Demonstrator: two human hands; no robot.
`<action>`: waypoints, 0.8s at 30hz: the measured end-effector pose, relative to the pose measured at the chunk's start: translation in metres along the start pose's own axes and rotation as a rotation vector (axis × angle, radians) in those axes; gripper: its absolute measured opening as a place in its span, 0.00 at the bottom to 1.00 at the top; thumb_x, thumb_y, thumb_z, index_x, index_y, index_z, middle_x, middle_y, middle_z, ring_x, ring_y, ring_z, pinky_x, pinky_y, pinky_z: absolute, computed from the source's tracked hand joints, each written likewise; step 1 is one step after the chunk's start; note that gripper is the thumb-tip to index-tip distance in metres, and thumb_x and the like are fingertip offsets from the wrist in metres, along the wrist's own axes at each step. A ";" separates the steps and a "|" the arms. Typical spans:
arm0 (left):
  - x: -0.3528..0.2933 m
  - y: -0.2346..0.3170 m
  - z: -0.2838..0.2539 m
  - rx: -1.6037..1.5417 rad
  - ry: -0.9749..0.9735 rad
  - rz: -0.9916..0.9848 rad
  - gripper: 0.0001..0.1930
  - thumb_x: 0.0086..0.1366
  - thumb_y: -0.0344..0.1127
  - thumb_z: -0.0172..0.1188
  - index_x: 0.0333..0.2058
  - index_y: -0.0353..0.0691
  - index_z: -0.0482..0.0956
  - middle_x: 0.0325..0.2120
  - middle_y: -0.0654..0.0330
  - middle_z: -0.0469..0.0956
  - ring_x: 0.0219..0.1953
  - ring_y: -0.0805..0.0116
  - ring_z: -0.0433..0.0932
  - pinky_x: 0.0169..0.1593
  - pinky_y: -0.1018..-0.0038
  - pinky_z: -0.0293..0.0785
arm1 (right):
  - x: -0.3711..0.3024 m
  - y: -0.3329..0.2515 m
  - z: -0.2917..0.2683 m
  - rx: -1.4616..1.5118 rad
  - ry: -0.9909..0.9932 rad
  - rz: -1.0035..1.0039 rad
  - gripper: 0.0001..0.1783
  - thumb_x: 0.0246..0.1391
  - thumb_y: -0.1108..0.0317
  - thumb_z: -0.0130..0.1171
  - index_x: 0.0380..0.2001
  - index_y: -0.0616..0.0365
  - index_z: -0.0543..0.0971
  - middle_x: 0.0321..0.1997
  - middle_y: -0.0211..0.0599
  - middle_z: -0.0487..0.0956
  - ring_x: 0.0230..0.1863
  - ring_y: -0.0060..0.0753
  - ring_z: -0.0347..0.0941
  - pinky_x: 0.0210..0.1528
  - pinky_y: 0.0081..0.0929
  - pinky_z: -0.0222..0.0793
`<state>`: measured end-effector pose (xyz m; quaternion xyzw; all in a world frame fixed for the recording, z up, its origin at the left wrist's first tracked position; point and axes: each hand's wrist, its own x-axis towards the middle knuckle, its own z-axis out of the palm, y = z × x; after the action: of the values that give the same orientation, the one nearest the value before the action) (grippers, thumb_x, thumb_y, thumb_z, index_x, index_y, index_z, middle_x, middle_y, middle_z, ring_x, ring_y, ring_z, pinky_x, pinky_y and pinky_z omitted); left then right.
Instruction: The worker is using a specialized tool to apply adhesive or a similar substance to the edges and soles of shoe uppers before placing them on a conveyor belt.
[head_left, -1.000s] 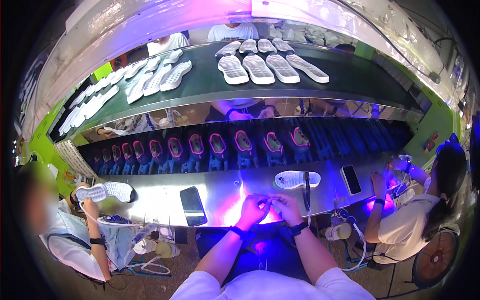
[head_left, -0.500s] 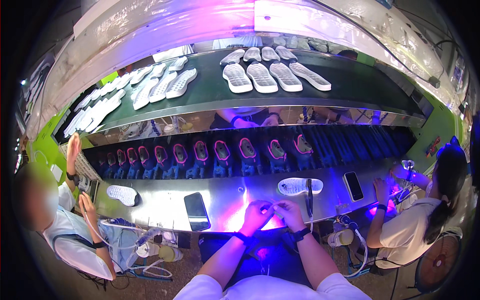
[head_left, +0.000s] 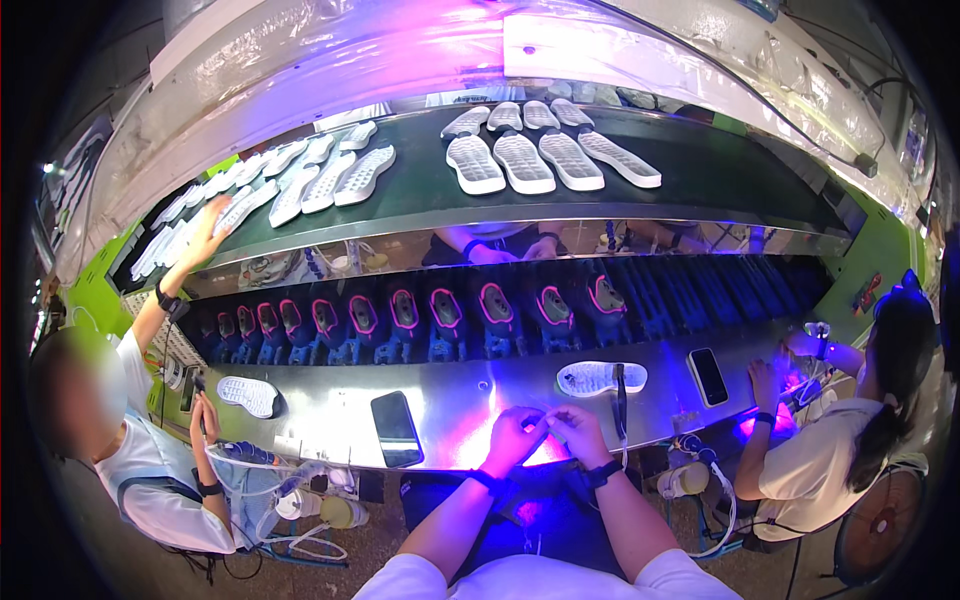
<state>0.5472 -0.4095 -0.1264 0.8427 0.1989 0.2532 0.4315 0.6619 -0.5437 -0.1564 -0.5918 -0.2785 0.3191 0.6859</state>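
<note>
My left hand (head_left: 516, 438) and my right hand (head_left: 577, 433) meet at the front edge of the metal bench, lit by violet light. Fingertips on both are pinched together, and whatever lies between them is too small or hidden. Just beyond my right hand rests a white shoe sole (head_left: 585, 377), lying flat on the bench. A dark-handled brush (head_left: 620, 405) lies over the sole's right part, pointing toward me. Left of my hands is a dark phone (head_left: 397, 428).
Behind the bench runs a row of shoe uppers (head_left: 443, 312) with pink rims. Above, a green belt (head_left: 720, 165) carries several white soles (head_left: 523, 163). Co-workers sit on both sides; the left one's hand (head_left: 208, 232) reaches toward the belt. A second phone (head_left: 708, 376) lies right.
The left co-worker's raised hand has moved up and right to the soles on the belt. My hands stay pinched together in nearly the same place.
</note>
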 end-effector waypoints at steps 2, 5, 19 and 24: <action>0.000 -0.002 0.002 0.012 0.022 0.041 0.12 0.61 0.40 0.71 0.34 0.37 0.89 0.30 0.53 0.87 0.32 0.60 0.85 0.38 0.67 0.80 | 0.000 0.004 -0.002 -0.036 -0.011 -0.025 0.09 0.63 0.75 0.65 0.45 0.61 0.85 0.44 0.32 0.85 0.46 0.23 0.80 0.51 0.24 0.76; 0.001 -0.003 0.002 0.000 0.025 0.046 0.12 0.60 0.41 0.71 0.34 0.36 0.88 0.29 0.52 0.86 0.30 0.60 0.85 0.36 0.67 0.79 | 0.002 0.009 -0.003 -0.054 -0.004 -0.022 0.10 0.63 0.73 0.65 0.46 0.61 0.86 0.44 0.32 0.86 0.46 0.23 0.80 0.51 0.24 0.76; -0.001 0.004 -0.001 0.005 0.014 0.003 0.16 0.62 0.46 0.71 0.35 0.37 0.88 0.26 0.53 0.85 0.28 0.60 0.83 0.34 0.66 0.77 | 0.001 0.001 -0.001 0.067 -0.009 0.040 0.09 0.65 0.70 0.64 0.45 0.63 0.84 0.42 0.33 0.85 0.45 0.23 0.81 0.49 0.24 0.77; 0.002 0.003 -0.001 -0.020 0.020 -0.031 0.15 0.62 0.45 0.70 0.36 0.38 0.88 0.30 0.52 0.86 0.32 0.57 0.84 0.38 0.65 0.79 | -0.001 -0.008 0.005 0.003 -0.053 0.040 0.09 0.66 0.71 0.61 0.45 0.64 0.84 0.41 0.33 0.85 0.42 0.23 0.80 0.48 0.25 0.77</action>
<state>0.5482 -0.4096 -0.1232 0.8326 0.2137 0.2571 0.4416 0.6581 -0.5421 -0.1479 -0.5876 -0.2841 0.3490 0.6725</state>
